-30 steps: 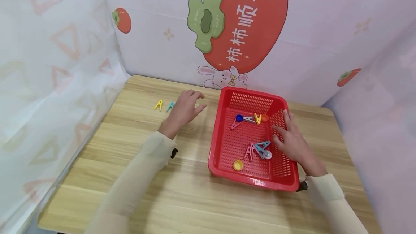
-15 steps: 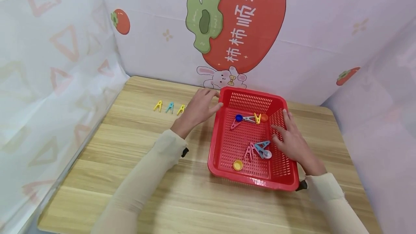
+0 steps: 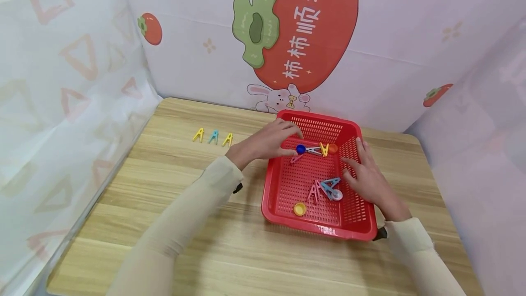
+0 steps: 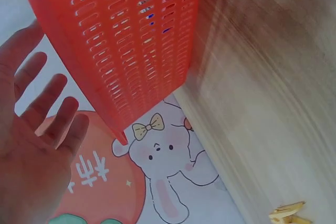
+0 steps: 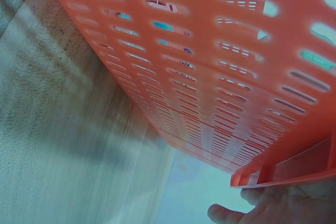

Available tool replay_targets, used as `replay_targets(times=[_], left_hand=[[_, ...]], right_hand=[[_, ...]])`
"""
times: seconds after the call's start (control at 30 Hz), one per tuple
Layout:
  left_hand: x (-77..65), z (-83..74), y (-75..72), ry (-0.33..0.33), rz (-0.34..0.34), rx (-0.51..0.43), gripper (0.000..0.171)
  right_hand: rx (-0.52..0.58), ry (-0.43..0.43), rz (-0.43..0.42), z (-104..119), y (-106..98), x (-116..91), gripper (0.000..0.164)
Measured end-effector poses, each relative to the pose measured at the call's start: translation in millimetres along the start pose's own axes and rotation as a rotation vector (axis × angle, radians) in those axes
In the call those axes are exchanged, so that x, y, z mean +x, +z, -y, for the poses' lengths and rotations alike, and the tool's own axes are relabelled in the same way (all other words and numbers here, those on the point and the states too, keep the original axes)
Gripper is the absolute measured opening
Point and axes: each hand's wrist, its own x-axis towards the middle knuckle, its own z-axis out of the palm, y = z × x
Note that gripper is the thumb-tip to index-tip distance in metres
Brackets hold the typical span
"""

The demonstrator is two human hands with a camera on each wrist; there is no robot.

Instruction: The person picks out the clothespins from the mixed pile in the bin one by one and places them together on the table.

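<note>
Red basket (image 3: 312, 229), right of centre in the head frame, on the wooden table (image 3: 230, 250). Your left hand (image 3: 276, 141) is over its upper-left rim, thumb and fingers spread; thumb tip near the blue cap (image 3: 301, 149), can't tell if touching. Your right hand (image 3: 367, 177) is at the right rim, fingers apart, touching the rim in the right wrist view. Basket, upper part: yellow clip (image 3: 323, 151), orange cap (image 3: 332, 149). Lower part: pink clips (image 3: 316, 186), blue clips (image 3: 328, 190), white disc (image 3: 337, 195), yellow cap (image 3: 300, 209). Three clips in a row (image 3: 213, 135), left of centre in frame.
</note>
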Motion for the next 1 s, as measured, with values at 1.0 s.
replay_targets(times=[1.0], left_hand=[[52.3, -69.8, -3.8, 0.158, 0.767, 0.169, 0.054]], right_hand=[[0.005, -0.029, -0.04, -4.0, 1.0, -0.7, 0.052]])
